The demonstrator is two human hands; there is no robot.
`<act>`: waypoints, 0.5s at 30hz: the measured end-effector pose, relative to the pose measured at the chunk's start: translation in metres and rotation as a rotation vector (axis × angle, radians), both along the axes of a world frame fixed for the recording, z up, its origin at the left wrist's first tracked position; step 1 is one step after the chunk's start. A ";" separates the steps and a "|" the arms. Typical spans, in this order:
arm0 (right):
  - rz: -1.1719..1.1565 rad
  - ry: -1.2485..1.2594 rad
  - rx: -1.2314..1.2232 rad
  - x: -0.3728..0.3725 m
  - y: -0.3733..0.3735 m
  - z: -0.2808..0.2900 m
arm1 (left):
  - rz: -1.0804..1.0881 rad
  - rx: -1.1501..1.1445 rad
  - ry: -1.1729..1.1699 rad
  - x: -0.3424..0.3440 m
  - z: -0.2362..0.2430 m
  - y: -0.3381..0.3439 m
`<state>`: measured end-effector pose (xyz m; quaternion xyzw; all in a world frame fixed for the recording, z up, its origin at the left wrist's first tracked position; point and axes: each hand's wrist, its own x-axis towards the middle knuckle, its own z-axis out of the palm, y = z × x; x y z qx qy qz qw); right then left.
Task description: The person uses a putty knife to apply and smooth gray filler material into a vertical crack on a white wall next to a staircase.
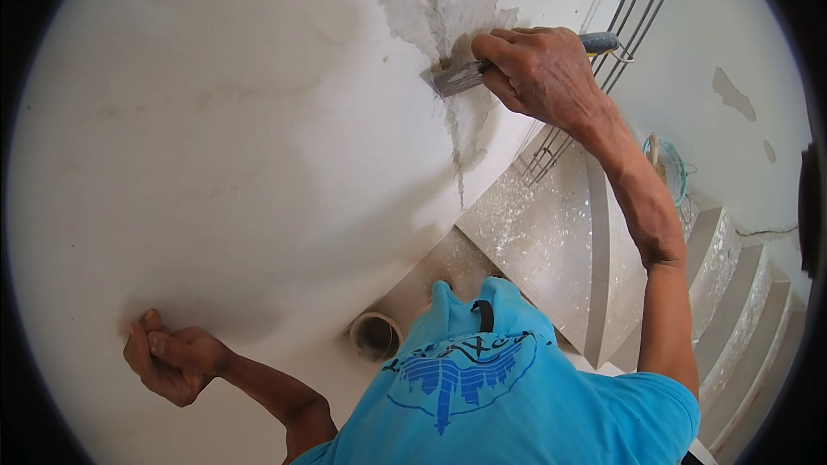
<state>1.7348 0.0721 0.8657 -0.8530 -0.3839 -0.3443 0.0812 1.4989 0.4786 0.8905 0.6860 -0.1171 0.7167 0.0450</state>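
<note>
A putty knife (461, 78) is gripped in my right hand (547, 73), its dark handle end sticking out behind the fist. The flat grey blade lies against the white wall (215, 164), at a rough grey patch (465, 0) with a crack running through it. From the patch, a narrow crack trails down the wall. My left hand (172, 357) is at the lower left, close to the wall, with its fingers curled in and the thumb against them. I see nothing held in it.
A bucket (376, 337) stands on the floor by the wall, left of my legs. Dusty, spattered stairs (551, 224) curve down the right side. A long steel rebar cage (638, 9) leans near my right hand. A teal-rimmed container (674, 168) sits farther right.
</note>
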 end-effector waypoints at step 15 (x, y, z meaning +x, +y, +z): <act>-0.035 0.029 -0.002 -0.001 -0.009 0.011 | 0.009 0.021 -0.029 0.004 0.003 -0.006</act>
